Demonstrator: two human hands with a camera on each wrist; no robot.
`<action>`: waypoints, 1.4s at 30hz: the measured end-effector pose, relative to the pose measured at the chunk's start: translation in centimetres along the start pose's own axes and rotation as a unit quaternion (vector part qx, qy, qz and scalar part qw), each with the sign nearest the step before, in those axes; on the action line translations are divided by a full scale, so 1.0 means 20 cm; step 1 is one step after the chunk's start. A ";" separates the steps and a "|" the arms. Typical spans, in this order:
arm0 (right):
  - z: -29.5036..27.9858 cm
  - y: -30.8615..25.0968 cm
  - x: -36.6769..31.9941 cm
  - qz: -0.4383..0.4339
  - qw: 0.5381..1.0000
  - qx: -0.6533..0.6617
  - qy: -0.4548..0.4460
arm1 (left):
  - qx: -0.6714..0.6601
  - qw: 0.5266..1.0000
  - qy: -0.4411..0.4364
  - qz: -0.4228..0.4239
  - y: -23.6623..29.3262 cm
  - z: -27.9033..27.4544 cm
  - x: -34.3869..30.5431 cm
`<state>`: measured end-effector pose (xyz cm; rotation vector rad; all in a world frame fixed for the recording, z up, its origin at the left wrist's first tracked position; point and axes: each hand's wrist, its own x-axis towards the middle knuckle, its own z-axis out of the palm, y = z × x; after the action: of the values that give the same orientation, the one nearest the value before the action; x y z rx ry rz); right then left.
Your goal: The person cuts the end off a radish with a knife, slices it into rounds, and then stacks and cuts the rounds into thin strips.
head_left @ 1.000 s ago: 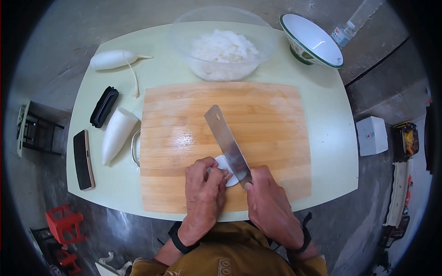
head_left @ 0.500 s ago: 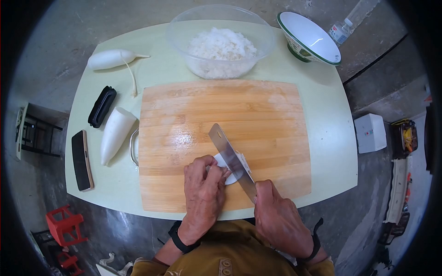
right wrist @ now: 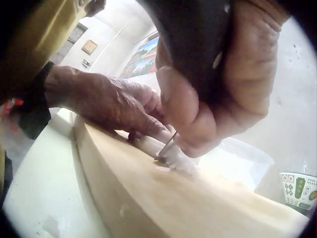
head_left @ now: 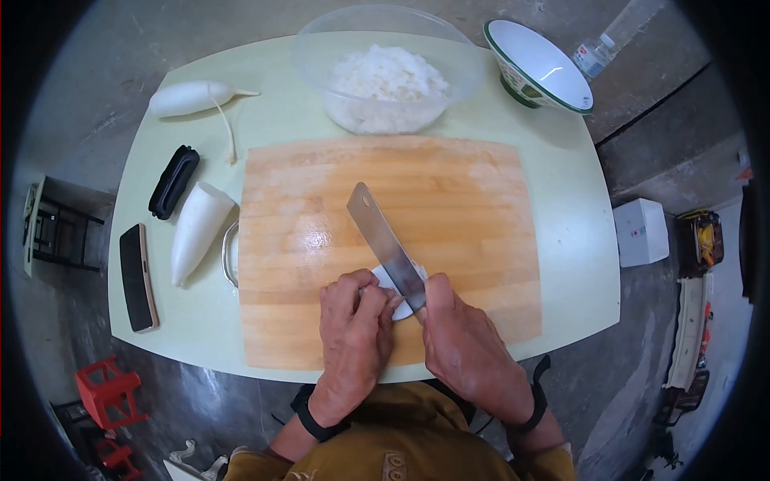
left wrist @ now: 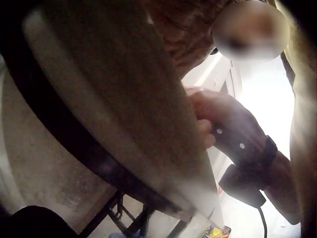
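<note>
1. Tabletop [head_left: 561,200]: the head view shows the whole pale green top with its rounded corners. The left wrist view shows only the near edge from below, blurred, with the right hand [left wrist: 218,119] beyond it.
2. Cutting board [head_left: 449,192]: it lies at the centre of the head view, its near edge close to the tabletop's near edge. The upper and right parts are bare wood. Only the right wrist view shows the board's side edge and thickness [right wrist: 188,198].
3. Clear bowl [head_left: 321,40]: it holds white shreds and stands just beyond the board's far edge, at upper centre. A green-rimmed bowl [head_left: 537,60] stands at the upper right, near the tabletop's corner.
4. Left strip of tabletop: it carries two white radishes [head_left: 188,98] [head_left: 196,228], a black case [head_left: 172,183] and a phone [head_left: 136,276], all apart from the board.
5. Knife [head_left: 383,240]: the blade runs diagonally from the frame centre down to the right hand [head_left: 461,345]. The right wrist view shows its edge [right wrist: 167,144] down on the radish piece [right wrist: 173,158].
6. Right hand: the fingers are wrapped tight round the knife handle at the blade's base.
7. Left hand [head_left: 353,337]: the fingers are curled, and their tips press the radish piece just left of the blade.
8. Radish piece [head_left: 387,279]: it lies at the lower centre of the board, mostly covered by both hands.
</note>
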<state>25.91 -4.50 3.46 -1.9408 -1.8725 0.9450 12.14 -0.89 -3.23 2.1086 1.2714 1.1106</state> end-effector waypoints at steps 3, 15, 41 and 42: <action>-0.01 0.00 0.00 -0.009 0.999 0.047 0.020 | -0.005 1.000 0.002 -0.013 0.00 0.00 -0.01; -0.06 -0.02 -0.13 -0.017 0.998 0.047 0.024 | 0.015 1.000 0.019 0.004 0.00 0.00 0.00; 0.01 -0.02 0.00 -0.009 0.995 0.068 0.069 | -0.019 1.000 0.005 0.009 -0.01 -0.01 0.00; 0.00 -0.02 -0.01 -0.016 0.997 0.056 0.058 | -0.012 1.000 0.010 0.005 0.00 -0.01 0.00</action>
<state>25.70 -4.68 3.72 -1.8547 -1.7436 0.8885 11.93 -0.93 -3.17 2.0936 1.2514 1.1495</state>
